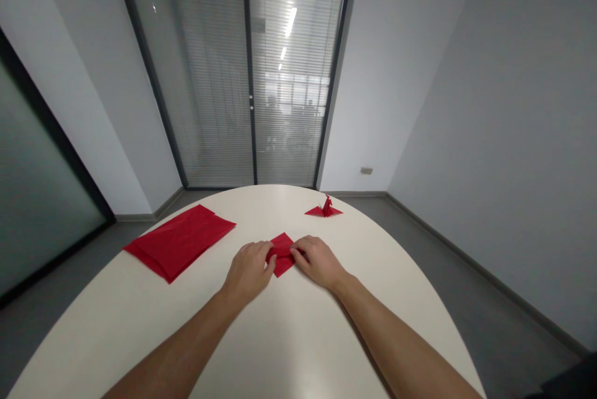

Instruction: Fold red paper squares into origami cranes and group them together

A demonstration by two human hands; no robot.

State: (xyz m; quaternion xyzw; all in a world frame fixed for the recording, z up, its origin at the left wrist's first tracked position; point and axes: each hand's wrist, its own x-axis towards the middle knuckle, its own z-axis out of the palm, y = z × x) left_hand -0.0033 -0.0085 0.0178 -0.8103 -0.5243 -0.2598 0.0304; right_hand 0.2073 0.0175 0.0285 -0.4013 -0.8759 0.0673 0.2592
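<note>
Large, flat red paper sheets lie left on the round white table. My left hand pinches a small, folded red paper diamond mid-table; my right hand pinches its right side. Far right sits a red origami crane.

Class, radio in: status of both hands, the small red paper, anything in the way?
Left hand, right hand: touching opposite sides. Small folded red paper: between them. Red paper bird beyond, larger red sheets left: both apart from hands.
</note>
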